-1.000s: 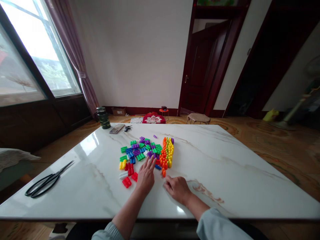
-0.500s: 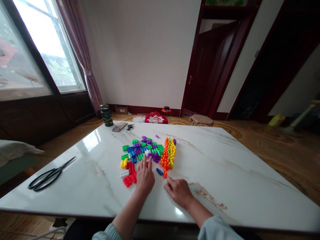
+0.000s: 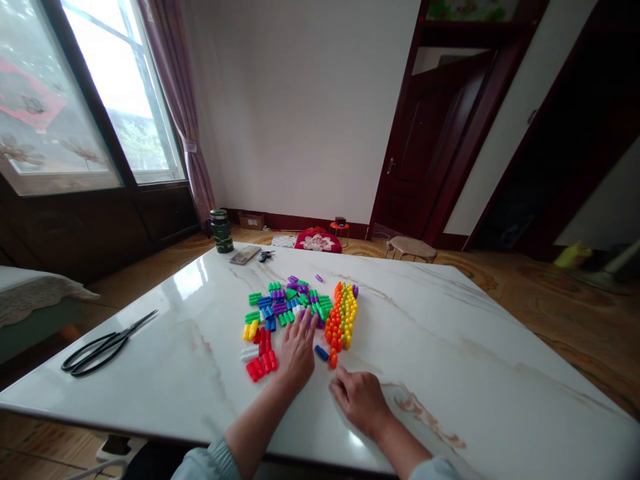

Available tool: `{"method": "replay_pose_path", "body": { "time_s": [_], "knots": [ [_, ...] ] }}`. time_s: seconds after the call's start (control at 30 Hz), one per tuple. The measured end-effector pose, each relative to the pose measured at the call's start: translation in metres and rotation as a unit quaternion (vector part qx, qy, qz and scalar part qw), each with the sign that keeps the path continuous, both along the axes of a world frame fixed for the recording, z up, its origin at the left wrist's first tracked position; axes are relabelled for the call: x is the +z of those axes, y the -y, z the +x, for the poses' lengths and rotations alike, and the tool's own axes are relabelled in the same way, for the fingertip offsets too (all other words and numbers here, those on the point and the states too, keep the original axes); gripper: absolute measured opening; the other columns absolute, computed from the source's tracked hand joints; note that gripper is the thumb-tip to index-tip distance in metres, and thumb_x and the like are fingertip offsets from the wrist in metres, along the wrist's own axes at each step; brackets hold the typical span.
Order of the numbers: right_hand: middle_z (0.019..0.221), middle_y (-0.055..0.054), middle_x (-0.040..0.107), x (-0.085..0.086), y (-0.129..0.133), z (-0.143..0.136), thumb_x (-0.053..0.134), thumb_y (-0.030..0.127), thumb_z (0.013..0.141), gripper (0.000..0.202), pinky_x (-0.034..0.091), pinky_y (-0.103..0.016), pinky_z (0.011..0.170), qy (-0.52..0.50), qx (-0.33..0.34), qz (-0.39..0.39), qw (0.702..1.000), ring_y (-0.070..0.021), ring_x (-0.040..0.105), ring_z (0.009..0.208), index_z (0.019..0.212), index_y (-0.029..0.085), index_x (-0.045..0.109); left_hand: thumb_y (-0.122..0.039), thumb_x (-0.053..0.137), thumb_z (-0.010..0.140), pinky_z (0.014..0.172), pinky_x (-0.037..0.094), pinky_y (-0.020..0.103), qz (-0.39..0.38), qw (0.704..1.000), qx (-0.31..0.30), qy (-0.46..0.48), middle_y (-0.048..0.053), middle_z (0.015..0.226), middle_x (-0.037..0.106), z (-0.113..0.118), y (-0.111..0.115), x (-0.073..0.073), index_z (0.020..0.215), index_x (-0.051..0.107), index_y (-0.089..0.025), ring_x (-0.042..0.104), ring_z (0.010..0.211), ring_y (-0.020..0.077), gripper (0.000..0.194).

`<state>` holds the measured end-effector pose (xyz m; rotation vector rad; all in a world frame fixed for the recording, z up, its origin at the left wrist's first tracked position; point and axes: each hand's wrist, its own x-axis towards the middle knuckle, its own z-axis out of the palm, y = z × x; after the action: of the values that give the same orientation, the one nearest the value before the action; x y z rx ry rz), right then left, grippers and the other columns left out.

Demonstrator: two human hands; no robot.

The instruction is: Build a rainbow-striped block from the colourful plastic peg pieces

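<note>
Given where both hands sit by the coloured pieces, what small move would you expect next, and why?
Probably the left hand closes on a piece under its fingertips: it lies flat and open over the mixed pile, beside the orange and yellow rows. The right hand rests on the table near a loose blue piece.

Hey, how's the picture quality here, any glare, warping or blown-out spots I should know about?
Head view: the window is blown out white and throws glare patches on the glossy marble table; wide-angle warping bends the window frame and the door. The colored blocks, left hand and right hand are evenly lit and fairly sharp.
</note>
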<state>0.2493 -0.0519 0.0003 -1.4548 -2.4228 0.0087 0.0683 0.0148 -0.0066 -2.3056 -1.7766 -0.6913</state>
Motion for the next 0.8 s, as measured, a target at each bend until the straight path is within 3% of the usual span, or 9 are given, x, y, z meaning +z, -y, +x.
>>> {"method": "replay_pose_path", "body": {
  "time_s": [0.2,0.3,0.47,0.63,0.8],
  "knots": [
    [0.07,0.003,0.07,-0.001,-0.002,0.0,0.046,0.024,0.09,0.013,0.025,-0.028,0.057,-0.01,0.008,-0.006,1.0,-0.0143,0.065,0.063,0.084,0.022,0.057,-0.003,0.053,0.073,0.115,0.015,0.05,-0.079,0.996,-0.04,-0.025,0.003,0.157,0.023,0.008,-0.036,0.013,0.148,0.027,-0.03,0.016,0.144,0.0273,0.083],
    [0.071,0.002,0.07,-0.003,-0.002,0.0,0.047,0.026,0.091,0.012,0.025,-0.027,0.057,-0.006,0.003,-0.006,1.0,-0.0144,0.064,0.063,0.086,0.022,0.057,-0.006,0.053,0.074,0.113,0.02,0.052,-0.117,0.992,-0.013,-0.033,0.007,0.154,0.031,0.004,-0.042,0.012,0.142,0.04,-0.027,0.022,0.142,0.0291,0.073],
    [0.071,0.001,0.069,-0.004,-0.003,0.0,0.047,0.027,0.09,0.012,0.026,-0.028,0.057,0.002,-0.004,-0.014,1.0,-0.0157,0.064,0.064,0.088,0.022,0.058,-0.009,0.05,0.075,0.108,0.029,0.051,-0.102,0.992,0.04,-0.057,0.011,0.148,0.039,-0.014,-0.04,0.014,0.125,0.059,-0.021,0.031,0.137,0.0317,0.052],
    [0.07,0.0,0.069,-0.002,-0.003,0.0,0.046,0.027,0.09,0.013,0.025,-0.029,0.057,-0.001,-0.003,-0.019,1.0,-0.0165,0.064,0.063,0.089,0.022,0.058,-0.01,0.051,0.074,0.106,0.031,0.049,-0.127,0.988,0.054,-0.067,0.009,0.143,0.047,-0.031,-0.047,0.036,0.111,0.068,-0.023,0.037,0.134,0.0315,0.043],
    [0.07,0.002,0.069,-0.002,-0.003,-0.001,0.045,0.025,0.09,0.014,0.025,-0.03,0.058,-0.02,0.004,-0.033,0.999,-0.0164,0.064,0.063,0.086,0.023,0.058,-0.008,0.045,0.077,0.093,0.042,0.041,-0.128,0.99,0.04,-0.042,0.008,0.11,0.067,-0.033,-0.068,0.057,0.107,0.069,-0.024,0.058,0.108,0.0261,0.043]
  ]
}}
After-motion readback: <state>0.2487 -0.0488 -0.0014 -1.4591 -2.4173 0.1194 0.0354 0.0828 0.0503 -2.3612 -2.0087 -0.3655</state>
